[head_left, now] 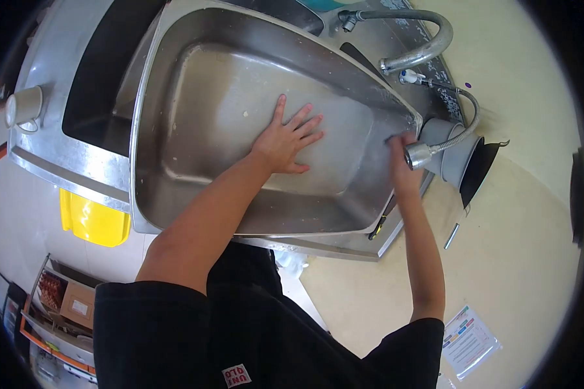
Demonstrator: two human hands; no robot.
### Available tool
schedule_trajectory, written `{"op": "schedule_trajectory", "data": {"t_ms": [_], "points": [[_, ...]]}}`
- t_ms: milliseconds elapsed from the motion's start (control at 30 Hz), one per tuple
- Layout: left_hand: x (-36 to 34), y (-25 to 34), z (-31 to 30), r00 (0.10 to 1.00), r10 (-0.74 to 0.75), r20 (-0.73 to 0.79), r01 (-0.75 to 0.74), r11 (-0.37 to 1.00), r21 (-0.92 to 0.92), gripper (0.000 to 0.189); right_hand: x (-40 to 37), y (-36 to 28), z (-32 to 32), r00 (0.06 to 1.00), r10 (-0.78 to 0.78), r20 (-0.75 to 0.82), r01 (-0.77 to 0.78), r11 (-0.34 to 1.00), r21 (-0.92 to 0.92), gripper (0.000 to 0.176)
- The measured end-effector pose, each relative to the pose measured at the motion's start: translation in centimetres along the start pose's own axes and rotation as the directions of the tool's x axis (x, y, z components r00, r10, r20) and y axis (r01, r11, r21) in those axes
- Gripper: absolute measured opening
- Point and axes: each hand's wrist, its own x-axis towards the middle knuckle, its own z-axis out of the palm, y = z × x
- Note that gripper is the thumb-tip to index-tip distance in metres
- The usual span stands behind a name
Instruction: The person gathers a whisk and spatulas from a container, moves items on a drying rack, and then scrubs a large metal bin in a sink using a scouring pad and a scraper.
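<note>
A large metal tub (201,129) lies tilted over the steel sink counter, with a few pale specks on its inner floor. Inside it, my left hand (285,139) is spread with its fingers apart, palm down toward the tub's floor, holding nothing. At the tub's right end is my right hand (403,159), slightly blurred, its fingers bent near the rim and partly behind the spray head (419,155). What the fingers of my right hand hold, if anything, is hidden.
A curved metal faucet (435,48) rises at the upper right. Grey stacked containers (444,149) and a dark pan (479,170) are beyond the spray head. A white mug (24,107) sits on the left counter. Below it is a yellow object (96,217).
</note>
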Motion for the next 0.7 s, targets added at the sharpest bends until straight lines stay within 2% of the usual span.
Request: {"op": "schedule_trajectory", "data": {"t_ms": [67,133,167,200,233,333,367,467,500,600,633,700], "points": [[0.1,-0.3,-0.2,1.0,0.002,0.012,-0.002,1.0,0.01,0.084,-0.8,0.9,0.0,0.992,0.09,-0.091,-0.077,0.987,0.139,0.01],[0.1,-0.2,-0.1,1.0,0.006,0.025,-0.006,1.0,0.004,0.084,-3.0,1.8,0.2,0.983,-0.162,-0.092,0.154,0.984,-0.088,0.009],[0.1,-0.1,-0.1,1.0,0.016,0.025,-0.016,1.0,0.001,0.083,-4.9,2.5,0.1,0.904,-0.426,0.03,0.407,0.84,-0.358,0.008],[0.1,-0.1,0.0,0.999,0.023,0.024,-0.023,1.0,0.0,0.083,-5.8,3.0,0.4,0.759,-0.615,0.215,0.613,0.561,-0.557,0.007],[0.1,-0.2,0.0,0.999,0.029,0.023,-0.029,1.0,0.003,0.083,-5.1,3.7,0.2,0.823,-0.544,0.166,0.548,0.678,-0.49,0.011],[0.0,-0.2,0.0,0.999,0.029,-0.012,-0.029,0.999,-0.02,0.083,-2.2,3.4,-0.3,0.838,-0.533,-0.114,0.413,0.757,-0.506,0.02],[-0.1,-0.1,0.0,1.0,0.027,-0.007,-0.028,0.999,-0.035,0.083,-1.5,2.7,0.0,0.815,-0.542,-0.203,0.427,0.8,-0.421,0.024],[-1.0,0.2,0.1,1.0,0.022,-0.002,-0.022,0.998,-0.058,0.085,-1.6,1.5,3.9,0.916,-0.322,-0.238,0.247,0.922,-0.297,0.034],[-1.4,0.4,0.0,1.0,0.025,-0.008,-0.026,0.998,-0.059,0.086,-1.6,1.4,4.9,0.896,-0.364,-0.256,0.255,0.891,-0.376,0.037],[-2.0,0.5,0.3,1.0,0.025,-0.016,-0.026,0.997,-0.074,0.087,-2.4,0.8,6.0,0.903,-0.157,-0.4,0.145,0.988,-0.062,0.033],[-1.8,0.5,0.2,1.0,0.021,-0.02,-0.022,0.996,-0.087,0.087,-2.9,0.8,5.2,0.845,-0.255,-0.47,0.191,0.965,-0.181,0.03],[-1.7,0.6,0.1,0.999,0.018,-0.041,-0.022,0.995,-0.101,0.087,-4.5,-0.3,4.4,0.776,-0.056,-0.628,0.1,0.994,0.034,0.029]]}}
